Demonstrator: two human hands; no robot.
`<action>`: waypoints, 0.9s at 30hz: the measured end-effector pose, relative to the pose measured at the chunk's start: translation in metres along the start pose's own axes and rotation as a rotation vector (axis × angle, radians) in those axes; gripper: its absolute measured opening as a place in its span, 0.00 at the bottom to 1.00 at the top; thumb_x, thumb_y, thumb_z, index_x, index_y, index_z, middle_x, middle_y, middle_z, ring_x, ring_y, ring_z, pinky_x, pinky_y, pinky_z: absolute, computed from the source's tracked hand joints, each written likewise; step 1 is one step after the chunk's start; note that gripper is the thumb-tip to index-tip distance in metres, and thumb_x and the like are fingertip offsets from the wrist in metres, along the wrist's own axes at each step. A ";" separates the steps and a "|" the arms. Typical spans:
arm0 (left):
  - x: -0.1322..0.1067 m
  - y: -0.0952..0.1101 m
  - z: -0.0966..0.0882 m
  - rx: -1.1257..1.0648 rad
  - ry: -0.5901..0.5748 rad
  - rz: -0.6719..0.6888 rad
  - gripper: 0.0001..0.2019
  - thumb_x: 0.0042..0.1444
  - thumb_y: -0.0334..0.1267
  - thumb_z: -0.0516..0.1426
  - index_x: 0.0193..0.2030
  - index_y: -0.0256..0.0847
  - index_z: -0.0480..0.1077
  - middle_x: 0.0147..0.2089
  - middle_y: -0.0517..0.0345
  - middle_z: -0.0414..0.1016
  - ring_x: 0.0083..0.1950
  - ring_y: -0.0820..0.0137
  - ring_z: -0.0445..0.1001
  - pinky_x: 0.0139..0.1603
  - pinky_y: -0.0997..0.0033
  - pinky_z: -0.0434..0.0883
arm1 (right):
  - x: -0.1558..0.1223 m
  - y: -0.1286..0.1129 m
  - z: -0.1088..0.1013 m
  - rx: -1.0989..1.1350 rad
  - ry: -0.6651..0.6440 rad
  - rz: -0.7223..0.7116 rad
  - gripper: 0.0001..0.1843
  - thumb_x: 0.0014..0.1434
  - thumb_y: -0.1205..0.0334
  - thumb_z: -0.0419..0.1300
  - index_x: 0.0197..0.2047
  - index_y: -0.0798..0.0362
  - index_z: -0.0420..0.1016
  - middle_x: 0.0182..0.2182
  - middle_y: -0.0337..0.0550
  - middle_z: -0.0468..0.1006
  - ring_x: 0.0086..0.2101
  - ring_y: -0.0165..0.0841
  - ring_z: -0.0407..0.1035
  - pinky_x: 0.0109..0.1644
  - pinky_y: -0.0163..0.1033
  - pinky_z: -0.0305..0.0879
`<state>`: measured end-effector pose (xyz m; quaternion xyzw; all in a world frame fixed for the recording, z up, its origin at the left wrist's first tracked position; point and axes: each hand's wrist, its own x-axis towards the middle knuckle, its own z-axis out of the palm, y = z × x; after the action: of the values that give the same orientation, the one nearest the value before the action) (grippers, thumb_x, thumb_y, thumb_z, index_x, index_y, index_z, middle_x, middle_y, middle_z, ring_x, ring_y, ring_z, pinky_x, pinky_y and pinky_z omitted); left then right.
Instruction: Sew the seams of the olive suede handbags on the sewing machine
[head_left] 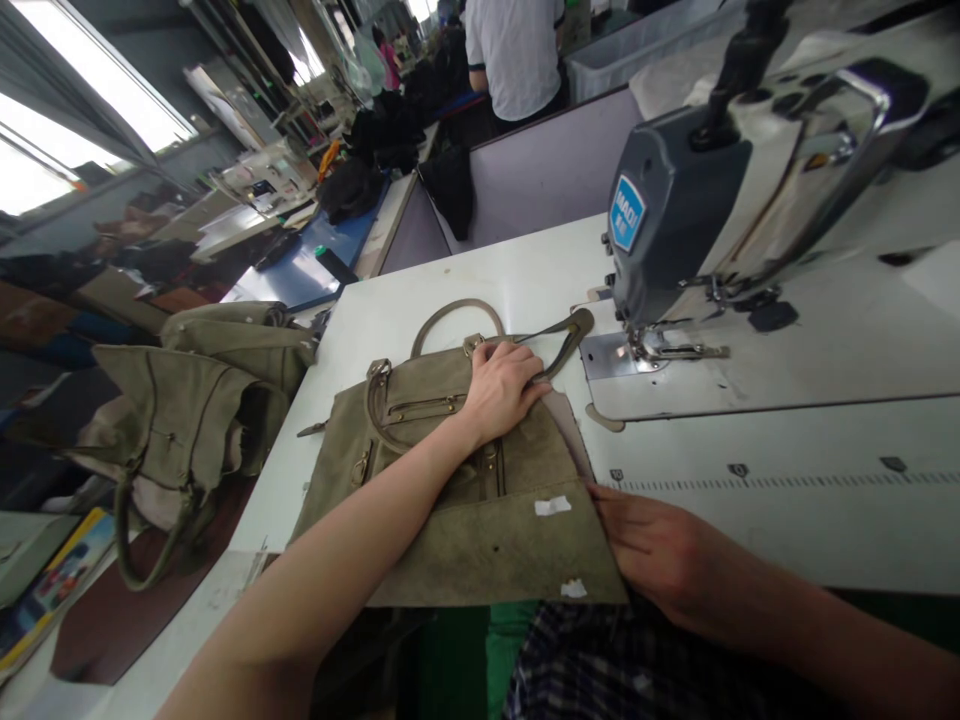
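Head view: the bag lies flat on the table, near edge at the table's front. Left hand presses on top, fingers curled by the strap; grip, can't tell. Right hand meets the right edge, fingertips hidden, closure unclear. Machine right; white table shows beyond the top edge.

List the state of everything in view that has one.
Olive handbag, laid flat
Horizontal zipper, seemingly closed
Front handle, folded down over handbag
Left hand, resting on handbag
Right hand, at handbag's edge
Sewing machine, running or stopped: cannot tell
Olive bag at left, slumped
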<state>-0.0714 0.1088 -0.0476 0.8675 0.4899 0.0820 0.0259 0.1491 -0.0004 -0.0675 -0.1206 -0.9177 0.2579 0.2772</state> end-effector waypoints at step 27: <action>0.118 0.032 0.019 0.005 -0.125 0.090 0.11 0.59 0.41 0.56 0.43 0.40 0.74 0.47 0.50 0.73 0.55 0.58 0.65 0.60 0.54 0.58 | -0.035 0.040 -0.051 -0.073 0.035 0.132 0.22 0.62 0.78 0.46 0.57 0.59 0.69 0.48 0.53 0.77 0.56 0.38 0.65 0.65 0.48 0.55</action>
<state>0.0189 0.1940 -0.0480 0.8921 0.4482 0.0277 0.0504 0.2100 0.0406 -0.0686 -0.1955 -0.9116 0.2397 0.2708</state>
